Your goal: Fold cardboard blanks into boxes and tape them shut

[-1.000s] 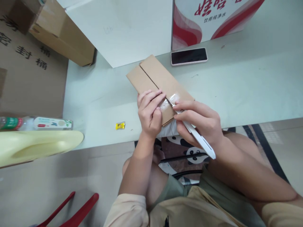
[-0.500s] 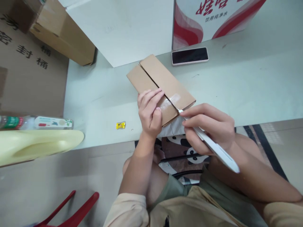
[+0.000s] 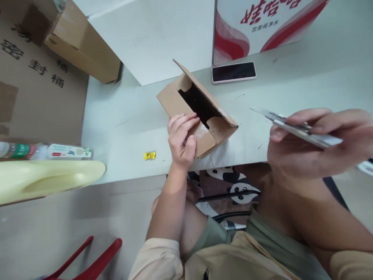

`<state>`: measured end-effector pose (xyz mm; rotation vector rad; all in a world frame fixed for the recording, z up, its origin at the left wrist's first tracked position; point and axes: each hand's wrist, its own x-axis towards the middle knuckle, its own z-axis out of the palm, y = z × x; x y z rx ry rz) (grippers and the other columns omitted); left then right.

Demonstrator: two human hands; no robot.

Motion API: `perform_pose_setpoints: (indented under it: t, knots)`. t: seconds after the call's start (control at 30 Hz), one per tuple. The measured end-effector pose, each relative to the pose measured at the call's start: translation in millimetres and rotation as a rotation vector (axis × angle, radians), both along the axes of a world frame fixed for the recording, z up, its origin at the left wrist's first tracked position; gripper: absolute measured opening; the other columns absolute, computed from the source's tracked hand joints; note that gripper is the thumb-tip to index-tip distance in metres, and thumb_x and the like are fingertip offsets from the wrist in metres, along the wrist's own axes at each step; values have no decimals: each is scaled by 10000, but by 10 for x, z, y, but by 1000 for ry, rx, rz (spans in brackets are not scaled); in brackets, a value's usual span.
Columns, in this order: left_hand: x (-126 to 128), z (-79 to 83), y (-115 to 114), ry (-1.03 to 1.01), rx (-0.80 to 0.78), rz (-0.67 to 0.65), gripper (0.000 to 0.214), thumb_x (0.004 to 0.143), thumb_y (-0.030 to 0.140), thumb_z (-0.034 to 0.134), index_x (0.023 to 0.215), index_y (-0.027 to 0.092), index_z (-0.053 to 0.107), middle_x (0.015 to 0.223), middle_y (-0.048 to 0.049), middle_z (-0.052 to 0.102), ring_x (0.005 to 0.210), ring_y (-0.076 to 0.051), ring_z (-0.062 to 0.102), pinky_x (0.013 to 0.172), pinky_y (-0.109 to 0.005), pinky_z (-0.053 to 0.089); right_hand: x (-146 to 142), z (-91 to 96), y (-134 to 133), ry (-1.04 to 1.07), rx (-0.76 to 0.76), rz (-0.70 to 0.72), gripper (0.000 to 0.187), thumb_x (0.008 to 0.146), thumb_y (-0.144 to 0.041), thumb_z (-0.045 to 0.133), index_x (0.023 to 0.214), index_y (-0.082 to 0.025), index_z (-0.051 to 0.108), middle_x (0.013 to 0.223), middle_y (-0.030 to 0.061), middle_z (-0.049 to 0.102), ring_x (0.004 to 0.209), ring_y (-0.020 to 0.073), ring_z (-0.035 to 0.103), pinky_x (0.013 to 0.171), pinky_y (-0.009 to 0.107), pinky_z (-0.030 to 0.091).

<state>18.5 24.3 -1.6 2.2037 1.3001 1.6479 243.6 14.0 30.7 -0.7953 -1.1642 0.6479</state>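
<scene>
Compared with the earlier frame, the right hand (image 3: 317,144) has swung clear of the seam, and the plain brown cardboard flap (image 3: 215,106) has tipped up, exposing a dark interior. We see the small brown cardboard box (image 3: 204,140) lying aslant near the front edge of the pale, smooth-topped table (image 3: 276,89), its near panel bearing a strip of clear, glossy adhesive tape (image 3: 201,131). Fingers of the left hand (image 3: 181,142) lie over that panel beside the slot, the thumb lower down, grasping the box; those of the right are curled around a slim, white-bodied utility knife (image 3: 304,134), whose thin, blurred blade points leftward, apart from the cardboard. We judge the exposed blade the chief hazard: were it brought back extended, the left fingers at the slot could be nicked, or any contents, which we cannot make out, scored. Should the left grip slacken, the box might skid toward the table edge and the flap drop back. A careless sweep might also scratch the flat, black-screened, pale-edged phone (image 3: 234,72) beyond.
</scene>
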Motion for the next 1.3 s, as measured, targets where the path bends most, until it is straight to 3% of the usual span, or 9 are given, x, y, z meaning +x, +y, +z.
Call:
perform_pose_setpoints:
  t: [0.1,0.2,0.33,0.5,0.77,0.9,1.0,1.13,1.3]
  knots:
    - [-28,-13,2,-15,5,-13,355,973,361,431,1129,197,705,1198,-56,727,1169,-205,622,1130,-408,417,-40,-23,135,79,-4,-170,282,946,-424,508,756,-222,459,784,-27,657,496,79,604,418,228,439]
    - [-48,-31,3,-18,2,1,364,973,383,425,1131,216,707,1198,-44,728,1165,-210,623,1123,-423,420,-9,-188,229,-268,-220,-175,132,837,-312,633,885,-226,545,1092,51,704,846,181,731,727,366,604]
    - [-64,-65,1,-52,13,0,359,970,384,433,1137,229,710,1199,-38,726,1160,-209,619,1122,-421,412,86,-458,324,-812,-411,-41,396,760,-274,679,1135,-213,570,1432,157,567,1306,351,584,1024,541,534]
    - [-104,-106,-12,-72,16,4,358,963,389,445,1147,238,713,1211,-38,721,1177,-217,609,1134,-431,400,127,-591,409,-1162,-653,31,661,726,-181,642,1367,-87,514,1600,243,360,1426,422,464,1119,568,467]
    - [-226,-157,-40,-110,6,55,359,939,422,465,1126,247,717,1204,-43,721,1195,-232,610,1133,-451,416,106,-584,394,-1266,-746,146,939,707,-453,757,1511,-110,415,1690,237,156,1518,474,298,1202,613,356]
    - [-262,-162,-52,-179,-14,44,328,917,422,499,1103,269,721,1187,-40,722,1196,-237,612,1121,-451,427,74,-600,359,-1273,-763,91,808,725,-560,741,1436,-238,534,1705,171,157,1518,582,165,1137,779,264]
    - [-296,-189,-42,-271,-47,42,308,883,432,542,1077,276,723,1173,-37,717,1208,-241,607,1126,-444,421,51,-588,342,-1311,-707,76,691,757,-586,707,1344,-235,613,1704,167,170,1523,602,77,1116,843,151]
    - [-338,-263,14,-528,-187,117,348,791,520,576,966,240,686,1105,-65,696,1164,-266,628,1077,-437,458,11,-564,319,-1381,-666,201,676,764,-602,689,1330,-235,632,1696,159,208,1550,556,36,1144,834,87]
    - [-382,-303,100,-937,-474,137,476,769,631,503,988,226,624,1013,-89,673,958,-223,646,833,-341,516,-34,-561,301,-1365,-603,321,800,791,-605,647,1478,-222,504,1643,153,338,1561,514,90,1192,787,107]
